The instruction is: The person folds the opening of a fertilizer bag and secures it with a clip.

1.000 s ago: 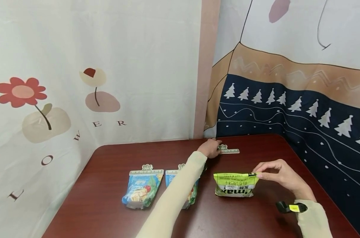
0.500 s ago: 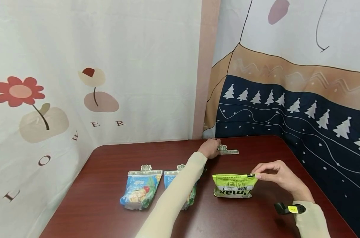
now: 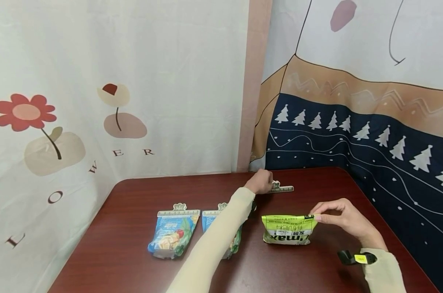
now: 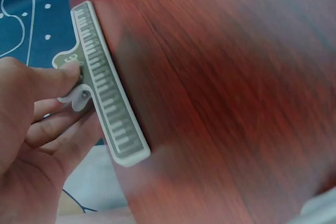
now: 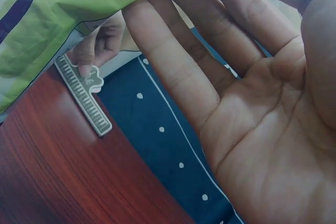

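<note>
At the far side of the table, my left hand pinches the handle of a long bag clip with a piano-key pattern. In the left wrist view the thumb presses on the handle's face and the other fingers are behind it. My right hand pinches the top right corner of a green bag, which stands upright on the table; in the right wrist view the bag hangs over the fingertips.
Two blue bags with clips on their tops lie left of the green one: the left bag shows fully, the other bag is partly behind my left sleeve. The dark red table meets printed curtains at the back.
The clip at my left hand has tilted up slightly from the tabletop. My right hand and the green bag have stayed almost in place.
</note>
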`<action>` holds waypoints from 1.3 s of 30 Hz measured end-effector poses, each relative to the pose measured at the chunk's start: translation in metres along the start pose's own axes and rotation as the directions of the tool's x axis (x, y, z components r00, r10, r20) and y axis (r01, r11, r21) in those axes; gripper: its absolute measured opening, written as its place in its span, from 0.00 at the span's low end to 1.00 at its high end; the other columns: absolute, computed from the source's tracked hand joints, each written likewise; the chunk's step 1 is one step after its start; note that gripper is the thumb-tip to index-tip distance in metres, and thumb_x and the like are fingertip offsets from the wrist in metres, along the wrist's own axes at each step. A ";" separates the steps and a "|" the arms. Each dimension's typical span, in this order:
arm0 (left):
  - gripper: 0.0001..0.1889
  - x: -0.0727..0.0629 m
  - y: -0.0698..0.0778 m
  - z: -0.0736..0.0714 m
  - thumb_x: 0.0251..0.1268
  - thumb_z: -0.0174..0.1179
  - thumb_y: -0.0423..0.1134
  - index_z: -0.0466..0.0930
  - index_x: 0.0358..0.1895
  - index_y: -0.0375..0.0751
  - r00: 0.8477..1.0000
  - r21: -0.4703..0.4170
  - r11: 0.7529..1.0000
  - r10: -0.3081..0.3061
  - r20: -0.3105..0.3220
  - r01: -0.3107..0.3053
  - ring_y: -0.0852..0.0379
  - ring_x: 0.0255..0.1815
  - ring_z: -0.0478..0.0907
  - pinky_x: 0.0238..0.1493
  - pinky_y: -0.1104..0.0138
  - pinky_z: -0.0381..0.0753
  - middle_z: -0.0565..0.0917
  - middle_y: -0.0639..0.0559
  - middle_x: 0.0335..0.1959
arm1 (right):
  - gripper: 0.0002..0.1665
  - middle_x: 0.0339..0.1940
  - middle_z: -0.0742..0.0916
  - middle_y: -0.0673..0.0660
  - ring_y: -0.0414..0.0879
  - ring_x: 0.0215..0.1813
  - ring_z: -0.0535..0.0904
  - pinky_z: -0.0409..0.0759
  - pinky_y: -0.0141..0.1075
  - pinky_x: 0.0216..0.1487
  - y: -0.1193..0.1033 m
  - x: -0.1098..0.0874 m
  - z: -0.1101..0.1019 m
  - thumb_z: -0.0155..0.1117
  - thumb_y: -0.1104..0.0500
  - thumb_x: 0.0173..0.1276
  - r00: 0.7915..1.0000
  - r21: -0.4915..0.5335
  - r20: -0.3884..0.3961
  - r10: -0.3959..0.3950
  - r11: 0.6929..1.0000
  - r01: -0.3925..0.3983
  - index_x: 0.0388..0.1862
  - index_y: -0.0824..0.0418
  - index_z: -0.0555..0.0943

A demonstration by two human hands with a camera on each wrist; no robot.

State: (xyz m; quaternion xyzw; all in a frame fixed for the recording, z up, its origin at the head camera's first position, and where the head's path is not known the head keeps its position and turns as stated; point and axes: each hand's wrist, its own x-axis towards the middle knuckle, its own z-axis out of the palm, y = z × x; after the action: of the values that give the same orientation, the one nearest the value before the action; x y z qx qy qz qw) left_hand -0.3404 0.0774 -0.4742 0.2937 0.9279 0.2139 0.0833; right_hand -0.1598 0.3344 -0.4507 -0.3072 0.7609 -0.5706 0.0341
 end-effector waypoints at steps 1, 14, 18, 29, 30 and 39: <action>0.07 0.000 0.001 0.000 0.70 0.63 0.34 0.78 0.32 0.41 1.000 -0.028 1.000 -0.008 -0.010 0.008 0.62 0.23 0.67 0.25 0.73 0.67 0.71 0.56 0.23 | 0.12 0.43 0.92 0.57 0.45 0.46 0.87 0.89 0.41 0.44 0.000 0.000 0.000 0.62 0.75 0.69 1.000 0.001 0.002 -0.005 1.000 0.005 0.43 0.65 0.89; 0.14 -0.006 0.009 -0.002 0.59 0.74 0.36 0.90 0.49 0.42 0.993 -0.128 0.986 -0.114 -0.035 0.108 0.61 0.37 0.79 0.37 0.71 0.81 0.88 0.51 0.43 | 0.13 0.43 0.92 0.56 0.46 0.46 0.88 0.89 0.41 0.43 0.003 0.000 0.000 0.62 0.75 0.68 1.000 -0.010 0.003 -0.013 1.000 0.014 0.42 0.64 0.89; 0.11 -0.010 0.010 -0.006 0.57 0.74 0.36 0.91 0.44 0.45 0.989 -0.113 0.989 -0.107 -0.097 0.096 0.61 0.35 0.78 0.34 0.71 0.79 0.88 0.53 0.39 | 0.12 0.42 0.92 0.56 0.45 0.46 0.88 0.88 0.40 0.43 0.002 0.001 0.001 0.62 0.76 0.68 0.999 -0.008 -0.005 -0.032 0.999 0.032 0.42 0.65 0.89; 0.08 -0.025 0.013 -0.023 0.58 0.71 0.33 0.90 0.40 0.46 0.980 -0.114 0.990 -0.098 -0.171 0.080 0.60 0.27 0.78 0.28 0.71 0.77 0.85 0.55 0.28 | 0.12 0.41 0.92 0.55 0.44 0.44 0.87 0.87 0.36 0.41 0.001 0.002 0.001 0.65 0.76 0.66 0.999 -0.038 -0.042 -0.034 0.999 0.032 0.41 0.65 0.90; 0.07 -0.027 0.013 -0.024 0.57 0.71 0.32 0.90 0.39 0.46 0.979 -0.120 0.990 -0.100 -0.175 0.079 0.60 0.27 0.78 0.28 0.71 0.77 0.85 0.55 0.28 | 0.11 0.42 0.92 0.53 0.44 0.43 0.87 0.87 0.37 0.40 0.001 0.002 0.001 0.65 0.75 0.66 0.999 -0.044 -0.044 -0.023 0.999 0.021 0.41 0.66 0.90; 0.07 -0.039 0.015 -0.030 0.56 0.67 0.30 0.90 0.34 0.47 0.975 -0.097 0.994 -0.063 -0.211 0.044 0.60 0.26 0.76 0.26 0.72 0.74 0.85 0.56 0.27 | 0.11 0.41 0.90 0.53 0.42 0.43 0.85 0.86 0.36 0.38 0.000 -0.001 0.002 0.66 0.74 0.67 0.997 -0.080 -0.079 0.002 0.997 -0.008 0.41 0.64 0.90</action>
State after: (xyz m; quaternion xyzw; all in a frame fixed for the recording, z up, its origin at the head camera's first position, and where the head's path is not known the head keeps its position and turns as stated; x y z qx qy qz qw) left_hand -0.3094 0.0552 -0.4398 0.2398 0.9283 0.2841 0.0022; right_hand -0.1581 0.3334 -0.4517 -0.2835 0.7847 -0.5511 -0.0069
